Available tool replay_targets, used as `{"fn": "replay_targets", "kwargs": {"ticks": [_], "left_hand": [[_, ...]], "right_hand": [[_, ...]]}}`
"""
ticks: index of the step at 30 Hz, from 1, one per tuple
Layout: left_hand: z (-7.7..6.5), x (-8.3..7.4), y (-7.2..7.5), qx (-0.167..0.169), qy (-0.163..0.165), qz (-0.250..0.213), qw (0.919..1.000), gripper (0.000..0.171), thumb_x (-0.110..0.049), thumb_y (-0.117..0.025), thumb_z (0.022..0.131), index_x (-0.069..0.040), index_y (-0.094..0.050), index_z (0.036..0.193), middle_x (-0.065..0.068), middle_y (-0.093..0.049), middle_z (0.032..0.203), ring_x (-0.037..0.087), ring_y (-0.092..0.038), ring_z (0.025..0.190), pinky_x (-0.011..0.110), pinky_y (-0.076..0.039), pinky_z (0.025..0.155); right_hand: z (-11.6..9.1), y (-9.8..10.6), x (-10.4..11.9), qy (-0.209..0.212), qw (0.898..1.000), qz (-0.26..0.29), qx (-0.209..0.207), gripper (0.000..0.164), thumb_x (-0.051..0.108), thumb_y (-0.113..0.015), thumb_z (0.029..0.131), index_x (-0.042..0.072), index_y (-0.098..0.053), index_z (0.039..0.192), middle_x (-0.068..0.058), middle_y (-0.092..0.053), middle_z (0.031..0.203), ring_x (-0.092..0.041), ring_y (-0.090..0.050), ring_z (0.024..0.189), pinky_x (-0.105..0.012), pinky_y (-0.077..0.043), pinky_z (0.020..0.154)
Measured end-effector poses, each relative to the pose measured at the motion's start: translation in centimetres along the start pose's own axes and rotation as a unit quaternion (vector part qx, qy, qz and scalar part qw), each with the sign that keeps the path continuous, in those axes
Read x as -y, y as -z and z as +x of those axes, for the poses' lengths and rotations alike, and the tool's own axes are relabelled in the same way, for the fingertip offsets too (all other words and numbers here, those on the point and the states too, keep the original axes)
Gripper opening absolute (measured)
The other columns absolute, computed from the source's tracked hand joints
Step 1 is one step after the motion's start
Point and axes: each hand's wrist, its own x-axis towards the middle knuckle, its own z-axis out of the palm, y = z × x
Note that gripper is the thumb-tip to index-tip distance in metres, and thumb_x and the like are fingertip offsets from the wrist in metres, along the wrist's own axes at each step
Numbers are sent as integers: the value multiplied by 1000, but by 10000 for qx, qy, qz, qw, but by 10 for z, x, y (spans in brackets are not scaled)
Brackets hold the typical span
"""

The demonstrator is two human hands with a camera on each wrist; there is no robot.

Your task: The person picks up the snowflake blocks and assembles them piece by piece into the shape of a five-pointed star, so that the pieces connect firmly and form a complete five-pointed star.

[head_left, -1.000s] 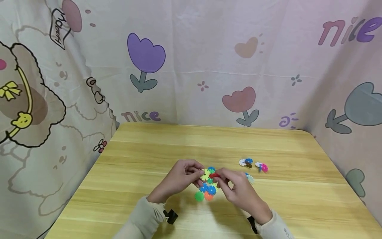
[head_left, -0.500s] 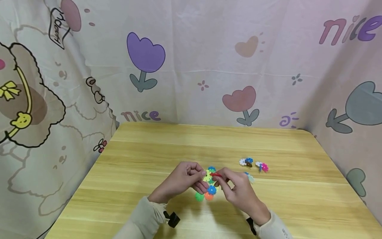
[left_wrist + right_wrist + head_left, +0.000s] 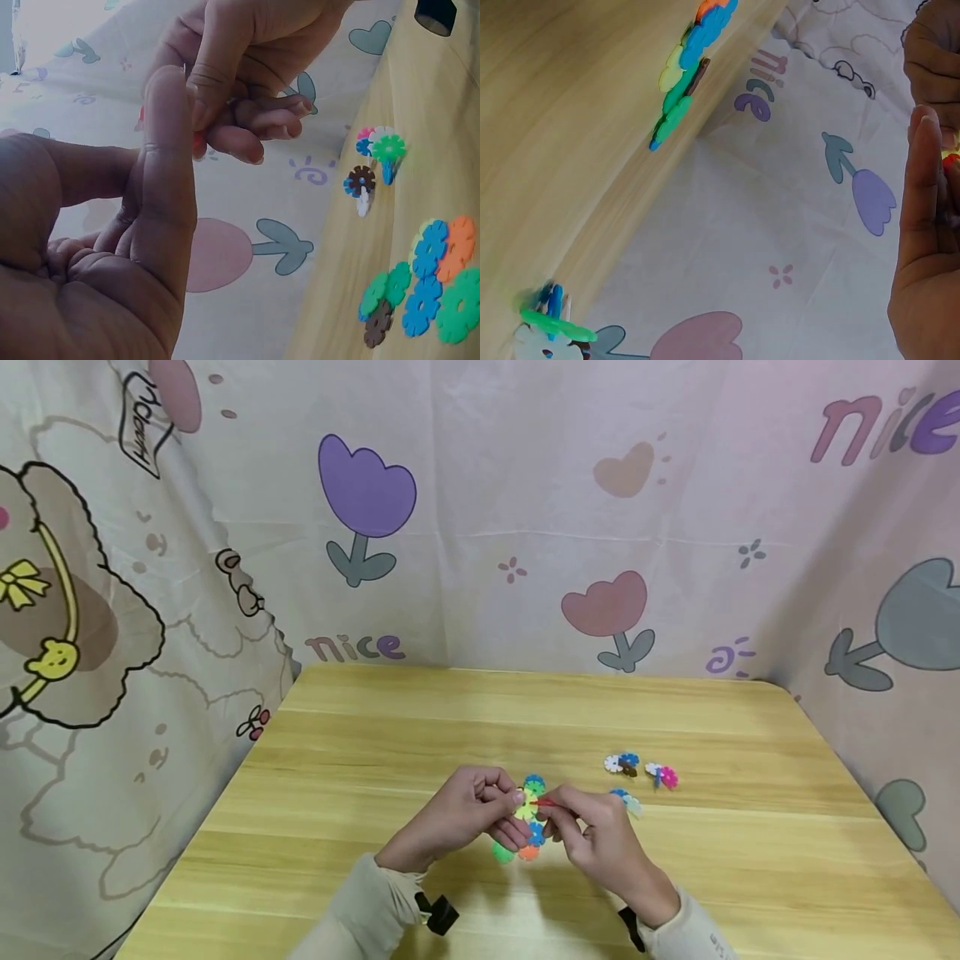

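Between thumb and fingers, my left hand (image 3: 457, 814) pinches a yellow notched flower-shaped disc (image 3: 525, 807), its face toward the head camera. My right hand (image 3: 603, 839) pinches a red disc (image 3: 547, 803), seen edge-on, with its edge at the yellow disc's right side. Fingers hide most of the red disc in both wrist views; only a sliver of red (image 3: 951, 161) shows in the right one. Below the hands, loose discs lie on the table, among them a blue disc (image 3: 422, 306), a green disc (image 3: 460, 307), an orange disc (image 3: 460, 247) and a brown disc (image 3: 378, 324).
Right of the hands on the wooden table (image 3: 360, 718) sit small joined disc clusters: a white, blue and brown one (image 3: 612, 763), a pink and white one (image 3: 668, 777), and a blue and pale green one (image 3: 633, 803). A printed curtain (image 3: 480, 510) stands behind the table.
The red disc has turned edge-on and come up to the yellow disc. My left hand has shifted slightly right, its lower fingers now covering part of the loose discs.
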Motion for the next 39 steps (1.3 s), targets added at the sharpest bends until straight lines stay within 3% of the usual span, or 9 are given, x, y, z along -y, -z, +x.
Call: {"fn": "replay_targets", "kwargs": {"ticks": [9, 12, 14, 16, 19, 23, 31, 39], "left_hand": [[2, -1, 4, -268, -99, 213, 9994, 19, -9, -61, 105, 10, -62, 107, 21, -75, 86, 21, -75, 71, 37, -64, 69], [1, -2, 7, -322, -132, 368, 9987, 18, -10, -62, 105, 7, -64, 107, 19, -75, 85, 21, -75, 71, 37, -64, 68], [1, -2, 8, -354, -176, 462, 9981, 18, -11, -62, 105, 7, -64, 107, 18, -75, 84, 21, -74, 71, 37, -64, 67], [0, -2, 10, -398, -252, 506, 9976, 18, -11, -63, 104, 7, -65, 106, 18, -74, 83, 20, -74, 70, 37, -64, 67], [1, -1, 11, -420, -370, 556, 9969, 18, -10, -64, 104, 8, -65, 105, 17, -73, 81, 18, -72, 68, 37, -64, 67], [3, 2, 11, -406, -496, 693, 9955, 17, -7, -65, 102, 10, -65, 104, 17, -72, 81, 15, -70, 67, 33, -63, 66], [0, 2, 12, -477, -704, 1098, 9903, 13, -6, -65, 101, 7, -66, 103, 10, -68, 80, 15, -64, 67, 25, -58, 63], [-2, 2, 14, -548, -887, 1623, 9812, 20, -15, -64, 104, 2, -70, 95, 6, -61, 75, 14, -59, 65, 24, -49, 58]], "right_hand": [[1, 1, -1, 243, 9993, -195, 205, 30, -22, -70, 85, 4, -67, 102, -3, -73, 78, -3, -68, 66, -10, -48, 49], [2, 2, -1, 83, 9986, -244, 467, 26, -16, -71, 89, 6, -67, 102, 1, -72, 79, 0, -64, 65, -11, -46, 48], [3, 5, 0, -264, 9958, -298, 823, 22, -10, -72, 92, 8, -67, 103, 3, -71, 80, 1, -62, 65, -13, -49, 51], [3, 8, 0, -762, 9870, -399, 1354, 18, -5, -72, 94, 9, -68, 103, 4, -71, 81, 0, -61, 65, -16, -51, 54], [2, 8, -4, -1488, 9610, -768, 2201, 12, 0, -73, 95, 10, -69, 101, 7, -68, 82, 0, -59, 66, -19, -52, 58], [-2, 1, -17, -1963, 9344, -1262, 2690, 9, 6, -76, 95, 9, -71, 102, 10, -61, 81, 0, -52, 65, -22, -48, 57], [-3, -9, -33, -2262, 9190, -1484, 2867, 19, 5, -80, 90, 11, -66, 100, 9, -53, 78, -7, -47, 65, -26, -44, 57], [-5, -8, -34, -2619, 9139, -1034, 2924, 21, 5, -81, 90, 11, -61, 96, 6, -58, 82, -8, -49, 68, -26, -46, 60]]}}
